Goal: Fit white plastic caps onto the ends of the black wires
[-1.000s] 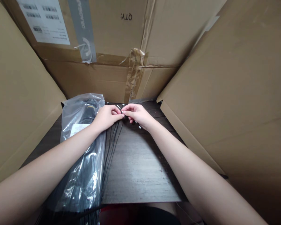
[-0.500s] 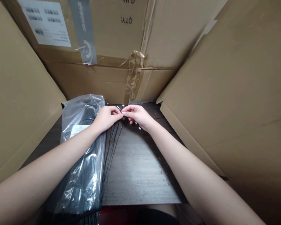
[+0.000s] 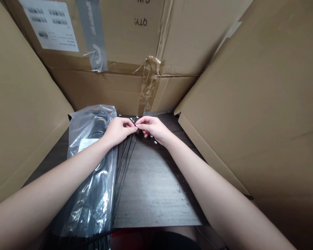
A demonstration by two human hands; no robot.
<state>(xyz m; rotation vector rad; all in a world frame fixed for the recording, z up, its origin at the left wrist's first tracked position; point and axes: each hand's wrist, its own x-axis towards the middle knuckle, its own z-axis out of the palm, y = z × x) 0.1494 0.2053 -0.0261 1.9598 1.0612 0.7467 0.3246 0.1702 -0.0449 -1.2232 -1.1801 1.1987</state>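
Note:
Several thin black cables [image 3: 125, 158] run up the dark table to my fingertips, some with small white tips near the far edge. My left hand [image 3: 119, 131] pinches the end of a black cable. Touching it, the thumb and forefinger of my right hand [image 3: 153, 129] close on a tiny white piece at that same cable end; its other fingers are curled. My left wrist passes over a clear plastic bag [image 3: 104, 184] that holds black cables and a white label. Just what lies between the fingertips is partly hidden.
Tall cardboard [image 3: 120, 38] stands behind the table [image 3: 156, 194], with more cardboard at the left [image 3: 18, 93] and right [image 3: 263, 97]. A few small white pieces [image 3: 155, 142] lie just below my right hand. Something red shows below the table's near edge.

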